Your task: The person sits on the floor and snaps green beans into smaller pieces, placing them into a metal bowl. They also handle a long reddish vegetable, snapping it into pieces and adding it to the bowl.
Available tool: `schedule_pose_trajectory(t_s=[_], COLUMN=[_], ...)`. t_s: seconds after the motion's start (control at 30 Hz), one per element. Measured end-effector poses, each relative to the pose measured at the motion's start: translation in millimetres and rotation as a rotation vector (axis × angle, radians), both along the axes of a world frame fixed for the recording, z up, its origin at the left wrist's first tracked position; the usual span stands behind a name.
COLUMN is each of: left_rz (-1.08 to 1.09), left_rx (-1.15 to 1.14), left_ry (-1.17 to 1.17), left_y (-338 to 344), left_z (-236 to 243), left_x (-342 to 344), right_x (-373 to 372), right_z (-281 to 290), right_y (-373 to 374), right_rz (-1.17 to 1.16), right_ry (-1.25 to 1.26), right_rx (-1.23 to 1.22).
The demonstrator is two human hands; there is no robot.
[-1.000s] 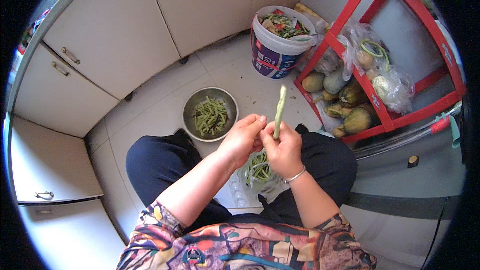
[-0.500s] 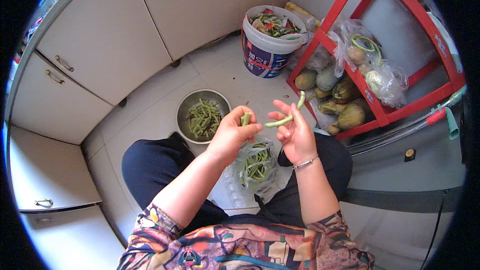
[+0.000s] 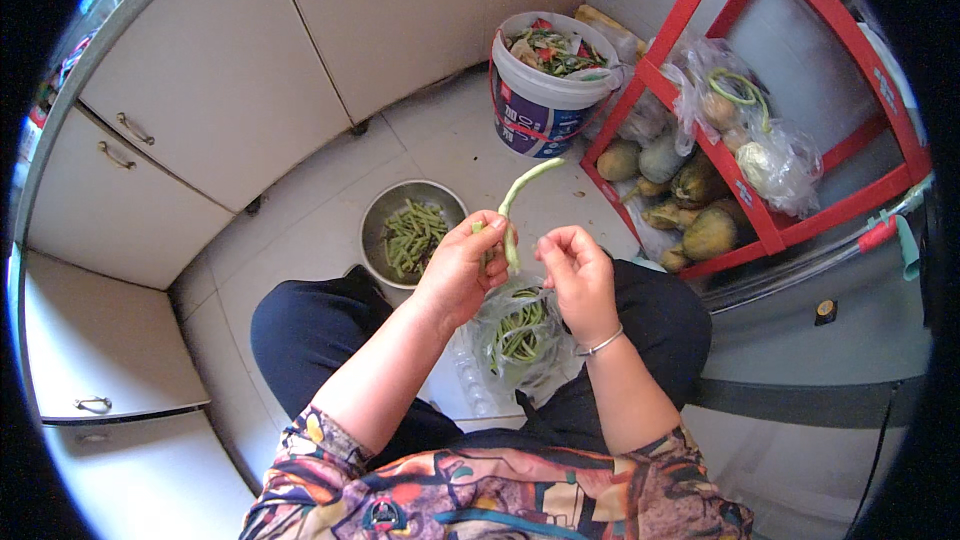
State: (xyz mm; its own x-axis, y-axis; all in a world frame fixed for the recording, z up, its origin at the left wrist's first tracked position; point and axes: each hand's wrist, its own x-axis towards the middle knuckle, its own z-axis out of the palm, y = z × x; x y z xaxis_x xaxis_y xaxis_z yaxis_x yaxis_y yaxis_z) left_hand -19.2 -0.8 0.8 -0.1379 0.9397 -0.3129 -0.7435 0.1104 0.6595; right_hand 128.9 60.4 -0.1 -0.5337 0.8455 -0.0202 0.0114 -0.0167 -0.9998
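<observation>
My left hand [image 3: 460, 270] is closed on a long, curved green bean [image 3: 530, 171], with a short green piece also between its fingers. Just to the right, my right hand [image 3: 582, 285] is raised with fingers curled and thumb near the index finger; whatever it may hold is too small to make out. Below both hands, a clear plastic bag [image 3: 550, 360] of long beans [image 3: 515, 335] lies between my legs. A steel bowl [image 3: 377, 215] holding cut bean pieces [image 3: 413, 240] is on the floor beyond my left hand.
A white-and-purple bucket [image 3: 540, 110] of vegetable scraps stands at the back. A red rack [image 3: 770, 230] at right holds gourds [image 3: 710, 237] and bagged vegetables [image 3: 765, 175]. Cabinets [image 3: 205, 70] curve along the left and back, above the tiled floor [image 3: 310, 190]. My bent legs [image 3: 310, 335] frame the bag.
The long bean has passed from my right hand to my left and points up and right. My right hand's fingers, spread half a second ago, are now curled.
</observation>
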Motion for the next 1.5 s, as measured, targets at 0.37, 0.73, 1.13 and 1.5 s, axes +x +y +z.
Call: schedule_pose_trajectory(t_s=[0.37,0.73,1.13,1.5], left_rz=[-0.314,-0.077,-0.269,-0.322], left_rx=[0.024,-0.114,0.03,0.042], left_ry=[0.072,0.533,-0.048,0.669], left_y=[-8,4,-2,-7], left_z=[11,-8,3,8], left_x=[8,14,-1,5], right_x=[5,-3,-1,10], right_z=[17,6,19,15], right_y=[17,-4,-9,6], right_rz=[-0.06,-0.272,0.073,-0.092], right_ry=[0.354,-0.043,0.12,0.06], right_rx=[-0.41,0.508,-0.167,0.005])
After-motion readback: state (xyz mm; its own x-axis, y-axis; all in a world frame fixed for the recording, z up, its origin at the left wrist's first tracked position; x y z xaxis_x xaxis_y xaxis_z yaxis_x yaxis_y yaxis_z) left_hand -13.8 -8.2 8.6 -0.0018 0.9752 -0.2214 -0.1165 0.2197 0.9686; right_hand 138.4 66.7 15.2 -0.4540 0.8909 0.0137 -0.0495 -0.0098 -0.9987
